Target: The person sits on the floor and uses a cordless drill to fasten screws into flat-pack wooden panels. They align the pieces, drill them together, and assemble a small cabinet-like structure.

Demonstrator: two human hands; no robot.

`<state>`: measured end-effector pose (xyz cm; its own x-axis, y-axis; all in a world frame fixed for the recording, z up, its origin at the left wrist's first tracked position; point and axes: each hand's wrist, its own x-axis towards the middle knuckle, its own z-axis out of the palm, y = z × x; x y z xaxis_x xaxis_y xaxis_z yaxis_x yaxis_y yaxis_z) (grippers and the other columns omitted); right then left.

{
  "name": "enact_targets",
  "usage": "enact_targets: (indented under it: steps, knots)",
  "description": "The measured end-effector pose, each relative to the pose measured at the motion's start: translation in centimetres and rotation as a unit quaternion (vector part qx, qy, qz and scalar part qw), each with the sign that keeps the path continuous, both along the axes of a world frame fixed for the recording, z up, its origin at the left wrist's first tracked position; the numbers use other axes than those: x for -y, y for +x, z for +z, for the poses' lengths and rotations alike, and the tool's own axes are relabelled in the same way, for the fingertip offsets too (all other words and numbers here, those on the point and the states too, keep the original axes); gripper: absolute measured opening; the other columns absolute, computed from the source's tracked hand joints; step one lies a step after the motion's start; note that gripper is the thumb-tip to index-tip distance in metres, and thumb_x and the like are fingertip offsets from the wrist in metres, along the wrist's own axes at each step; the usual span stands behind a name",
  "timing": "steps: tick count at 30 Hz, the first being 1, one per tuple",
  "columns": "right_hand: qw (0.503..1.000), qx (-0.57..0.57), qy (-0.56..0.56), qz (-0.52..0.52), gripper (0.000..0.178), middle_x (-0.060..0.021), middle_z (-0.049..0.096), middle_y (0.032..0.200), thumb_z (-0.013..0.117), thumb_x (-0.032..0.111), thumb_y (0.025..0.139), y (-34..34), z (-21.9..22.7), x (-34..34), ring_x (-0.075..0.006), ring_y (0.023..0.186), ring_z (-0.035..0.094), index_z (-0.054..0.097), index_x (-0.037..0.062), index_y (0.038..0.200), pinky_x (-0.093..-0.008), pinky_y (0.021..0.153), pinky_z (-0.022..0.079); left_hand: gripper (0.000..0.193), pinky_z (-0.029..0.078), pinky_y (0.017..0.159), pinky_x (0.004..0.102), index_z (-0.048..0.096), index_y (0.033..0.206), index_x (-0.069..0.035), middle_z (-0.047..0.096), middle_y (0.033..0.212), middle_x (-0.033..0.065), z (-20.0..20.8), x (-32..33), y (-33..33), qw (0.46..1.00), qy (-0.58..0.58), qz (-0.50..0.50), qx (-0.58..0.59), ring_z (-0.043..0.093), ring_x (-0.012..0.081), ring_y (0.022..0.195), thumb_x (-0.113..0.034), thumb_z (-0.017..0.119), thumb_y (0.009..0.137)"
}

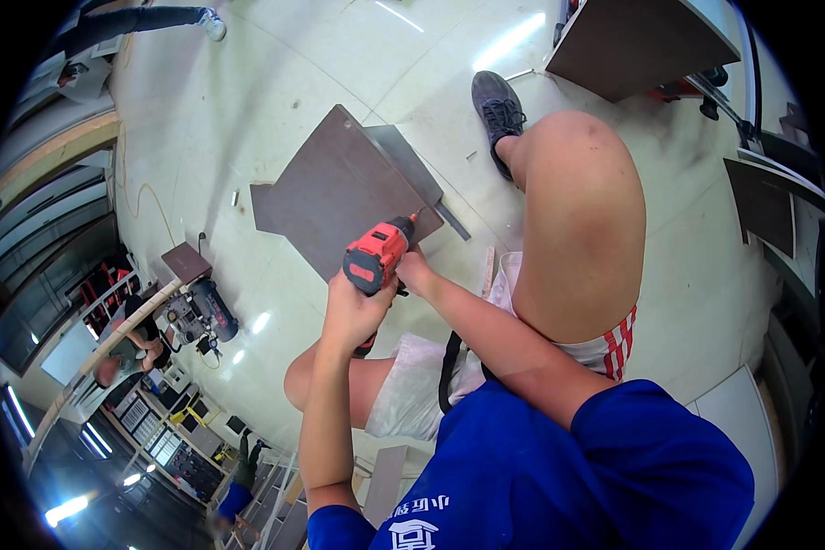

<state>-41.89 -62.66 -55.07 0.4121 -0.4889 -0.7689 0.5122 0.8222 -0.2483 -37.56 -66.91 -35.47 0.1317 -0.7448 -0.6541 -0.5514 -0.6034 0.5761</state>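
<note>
pale floor tiles (275, 69) gleam across a workshop, where our left hand (353, 310) clasps the handle of a red-and-black drill (376, 255), its bit over the near side of a brown panel (325, 174); our right hand (416, 273) is close beside the left near the drill's nose, though we cannot tell its grip. a gray panel (403, 154) juts from beneath the brown one. at left stands a blue tank (214, 307), its contents hidden from us.
</note>
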Motion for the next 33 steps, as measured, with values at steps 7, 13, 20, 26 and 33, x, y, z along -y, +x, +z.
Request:
enact_targets:
  steps: [7,13,20,26,33]
  knots:
    - [1.0,0.016,-0.01,-0.004,0.019,0.0009,0.062,0.087,0.061,0.028,0.099,-0.1,-0.2,0.1,-0.0069,0.072,0.055,0.063,0.0091,0.1,-0.0266,0.063,0.046,0.023,0.053,0.069,0.0319,0.064,0.104,0.0,0.068,0.082,0.0066,0.3,0.5,-0.4,1.0,0.02,-0.001,-0.007,0.063,0.0146,0.073,-0.005,0.068,0.082]
    - [1.0,0.019,-0.006,-0.014,0.017,0.0016,0.061,0.085,0.064,0.027,0.098,-0.6,0.7,0.4,-0.0069,0.071,0.055,0.061,0.0105,0.097,-0.026,0.061,0.045,0.022,0.052,0.069,0.0317,0.064,0.104,0.001,0.067,0.081,0.0061,-0.1,0.1,-0.1,1.0,0.012,-0.005,0.001,0.063,0.014,0.072,-0.004,0.067,0.082]
    - [0.999,0.031,-0.012,-0.013,0.013,0.0015,0.059,0.083,0.062,0.024,0.097,-0.4,0.3,0.3,-0.0075,0.067,0.052,0.059,0.0107,0.1,-0.0269,0.059,0.044,0.021,0.052,0.067,0.0314,0.064,0.103,0.001,0.067,0.081,0.0056,0.3,0.4,-0.4,1.0,0.019,0.005,-0.006,0.063,0.0139,0.072,-0.004,0.067,0.082]
    - [1.0,0.029,0.006,-0.005,0.014,-0.0011,0.06,0.088,0.058,0.019,0.099,-0.1,-0.2,0.2,-0.01,0.068,0.055,0.056,0.0082,0.108,-0.0287,0.06,0.048,0.022,0.052,0.063,0.0308,0.065,0.104,0.001,0.066,0.08,0.0054,0.0,0.3,-0.3,1.0,0.021,0.014,-0.016,0.062,0.0129,0.068,-0.003,0.067,0.083]
    - [0.999,0.041,-0.001,0.006,0.026,-0.0053,0.064,0.098,0.059,0.02,0.099,-0.2,-0.6,0.1,-0.0132,0.077,0.063,0.055,0.006,0.121,-0.0297,0.067,0.055,0.024,0.053,0.061,0.0304,0.065,0.108,0.001,0.066,0.082,0.0054,0.0,0.2,-0.1,0.998,0.026,0.032,-0.041,0.063,0.0128,0.066,-0.002,0.067,0.085]
